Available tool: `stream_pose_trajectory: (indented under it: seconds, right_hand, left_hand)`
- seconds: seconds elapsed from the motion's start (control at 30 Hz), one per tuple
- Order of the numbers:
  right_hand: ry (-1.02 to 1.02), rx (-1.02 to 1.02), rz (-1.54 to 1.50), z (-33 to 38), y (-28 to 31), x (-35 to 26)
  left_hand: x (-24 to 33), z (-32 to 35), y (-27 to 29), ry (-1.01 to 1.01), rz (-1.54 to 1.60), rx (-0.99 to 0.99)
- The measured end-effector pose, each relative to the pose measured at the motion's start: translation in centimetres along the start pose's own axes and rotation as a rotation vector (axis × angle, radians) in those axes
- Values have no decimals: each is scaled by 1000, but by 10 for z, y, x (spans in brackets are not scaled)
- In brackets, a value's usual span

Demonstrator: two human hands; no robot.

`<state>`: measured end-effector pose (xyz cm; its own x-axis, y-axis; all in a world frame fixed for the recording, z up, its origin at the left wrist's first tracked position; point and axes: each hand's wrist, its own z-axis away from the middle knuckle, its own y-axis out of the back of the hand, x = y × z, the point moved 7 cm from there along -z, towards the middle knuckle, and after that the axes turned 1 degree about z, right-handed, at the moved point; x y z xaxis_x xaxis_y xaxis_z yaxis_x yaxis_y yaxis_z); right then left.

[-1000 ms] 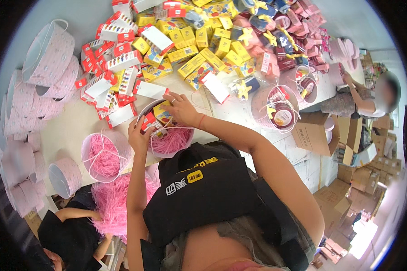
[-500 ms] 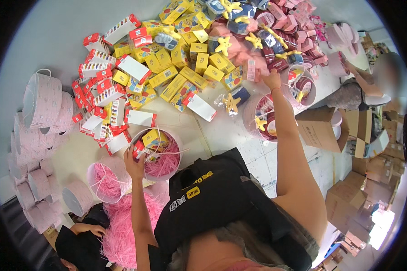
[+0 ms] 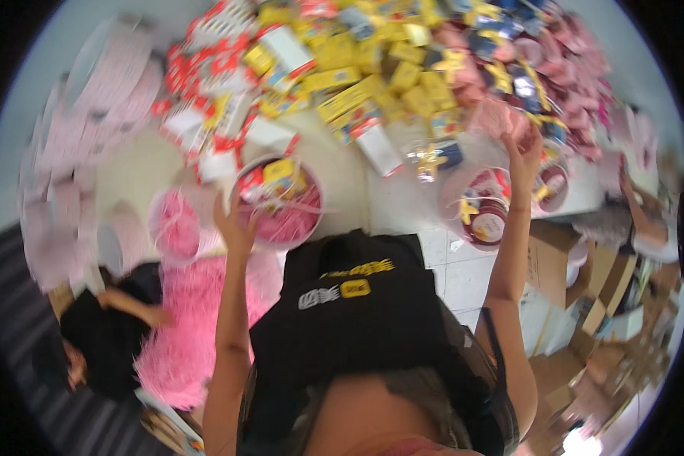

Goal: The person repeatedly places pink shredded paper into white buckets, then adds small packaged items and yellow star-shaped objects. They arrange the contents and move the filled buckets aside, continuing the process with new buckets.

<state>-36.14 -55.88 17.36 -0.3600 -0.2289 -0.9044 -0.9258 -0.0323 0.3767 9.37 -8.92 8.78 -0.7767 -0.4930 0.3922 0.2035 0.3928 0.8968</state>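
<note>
My left hand [image 3: 234, 224] is at the left rim of a round pink bucket [image 3: 321, 209], fingers spread and nothing held. Inside that bucket lie pink paper shreds [image 3: 281, 226], a yellow box [image 3: 281, 173] and a red-and-white box [image 3: 249, 185]. My right hand [image 3: 523, 152] grips a pink wrapped packet [image 3: 498, 120], blurred by motion, above a second pink bucket [image 3: 450, 199]. This second bucket contains a round dark-red tub [image 3: 485, 226] and a yellow star-shaped piece [image 3: 467, 211]. Beside it, a clear-wrapped yellow star with a dark blue piece [image 3: 433, 158] rests on the table.
Piles of red-and-white boxes [image 3: 220, 76], yellow boxes [image 3: 349, 99] and pink packets [image 3: 574, 83] cover the far table. Stacked pink buckets [image 3: 102, 99] stand at left. A person [image 3: 118, 327] is beside pink shreds [image 3: 186, 327]; another person's arm [image 3: 642, 205] shows at right, near cartons [image 3: 551, 254].
My right hand has drawn back from the pile with a pink packet. My left hand has come out of the bucket to its rim. The whole view has shifted.
</note>
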Motion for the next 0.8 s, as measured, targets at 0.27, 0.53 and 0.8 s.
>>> stream_pose_trajectory:
  seconds: [0.27, 0.53, 0.8]
  right_hand:
    - [174, -1052, -281, 251, -291, -132]
    - [674, -1233, 112, 342, -360, -150]
    - [827, -1105, 495, 345, -396, -72]
  left_hand:
    - [-13, -8, 14, 179, 102, -87]
    - [-27, 3, 34, 159, 334, 210]
    - [4, 14, -1, -170, 288, 50]
